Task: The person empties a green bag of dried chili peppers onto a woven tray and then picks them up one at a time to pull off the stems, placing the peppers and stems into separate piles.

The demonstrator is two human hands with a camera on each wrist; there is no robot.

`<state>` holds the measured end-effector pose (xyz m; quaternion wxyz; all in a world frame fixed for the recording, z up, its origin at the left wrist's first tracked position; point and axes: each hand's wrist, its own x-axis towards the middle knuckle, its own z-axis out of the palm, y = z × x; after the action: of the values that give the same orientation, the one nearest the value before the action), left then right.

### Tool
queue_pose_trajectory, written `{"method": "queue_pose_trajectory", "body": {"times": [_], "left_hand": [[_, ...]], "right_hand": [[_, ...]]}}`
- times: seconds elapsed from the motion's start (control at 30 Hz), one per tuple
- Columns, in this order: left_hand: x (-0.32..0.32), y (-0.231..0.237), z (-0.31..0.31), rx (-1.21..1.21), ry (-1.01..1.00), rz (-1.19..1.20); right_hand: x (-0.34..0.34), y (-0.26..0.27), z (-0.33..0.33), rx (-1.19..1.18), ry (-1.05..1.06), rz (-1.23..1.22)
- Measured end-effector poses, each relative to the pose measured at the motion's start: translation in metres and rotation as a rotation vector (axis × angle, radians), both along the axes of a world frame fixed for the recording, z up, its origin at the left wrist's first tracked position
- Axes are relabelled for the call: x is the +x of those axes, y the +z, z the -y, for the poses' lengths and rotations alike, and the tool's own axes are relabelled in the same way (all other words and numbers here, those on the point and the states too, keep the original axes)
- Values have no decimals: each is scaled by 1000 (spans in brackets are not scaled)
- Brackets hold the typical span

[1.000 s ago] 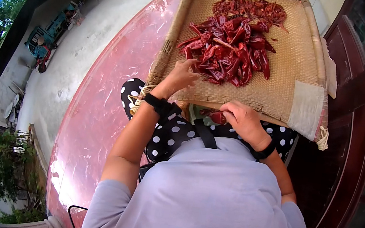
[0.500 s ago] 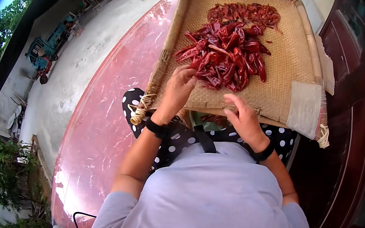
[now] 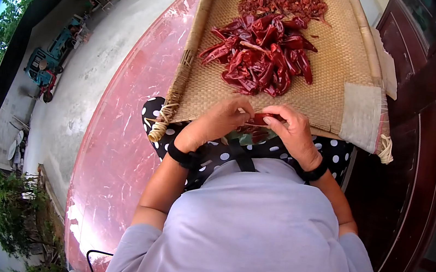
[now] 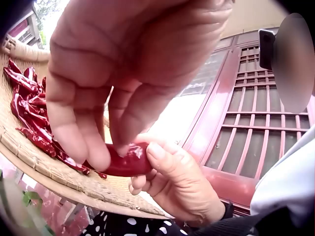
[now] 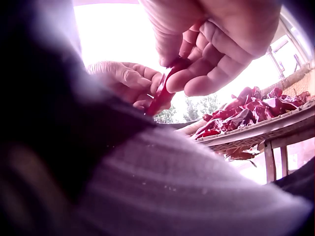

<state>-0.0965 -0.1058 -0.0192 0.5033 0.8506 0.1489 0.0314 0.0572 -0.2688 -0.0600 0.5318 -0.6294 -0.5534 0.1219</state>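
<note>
Chili pepper (image 4: 129,165) spans the space between both hands: left hand (image 3: 222,119) pinches one end, right hand (image 3: 296,137) grips the other. Surface: glossy, deep red. Location: woven tray's (image 3: 319,102) near edge. Beyond: heaped red peppers (image 3: 264,59) on the weave.

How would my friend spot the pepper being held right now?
Find the woven tray bearing a heap of red peppers. By its near edge, the left hand and right hand pinch one glossy red pepper. Unlike the heaped ones, it's between two hands.
</note>
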Motion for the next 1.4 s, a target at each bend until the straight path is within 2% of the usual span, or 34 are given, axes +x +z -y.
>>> {"method": "queue_pose_trajectory", "body": {"times": [0.1,0.2,0.27,0.43,0.53,0.63,0.83,0.93,1.03,1.07,1.17,1.2,1.3,1.4], "left_hand": [[1,-23,-22,394,162,141],[3,-37,-34,500,248,136],[7,-44,-40,544,249,159],[23,-48,-42,533,156,219],[29,-44,-41,554,138,120],[36,-56,-46,636,152,34],[30,-56,-39,682,173,82],[19,-39,-24,599,148,147],[9,-11,-1,473,61,38],[9,-18,-1,364,-21,117],[4,-27,4,240,-50,112],[3,-22,6,212,-47,59],[7,-22,0,342,-16,-15],[15,-53,-23,537,71,236]], "right_hand": [[1,2,3,-56,30,9],[0,-3,5,-110,145,10],[-2,-11,3,-84,167,146],[-6,-11,3,-100,168,267],[-4,-17,1,-111,145,323],[-2,-19,1,-156,144,303],[-3,-23,0,-100,81,309],[-5,-18,-1,-108,-45,141],[-6,-12,-3,-143,-111,-70],[-7,-9,-3,-114,-108,-90],[0,-12,-3,-46,-10,231],[-1,-13,-3,-48,-6,216],[-3,-13,-2,-74,4,166],[-5,-10,1,-114,13,166]]}}
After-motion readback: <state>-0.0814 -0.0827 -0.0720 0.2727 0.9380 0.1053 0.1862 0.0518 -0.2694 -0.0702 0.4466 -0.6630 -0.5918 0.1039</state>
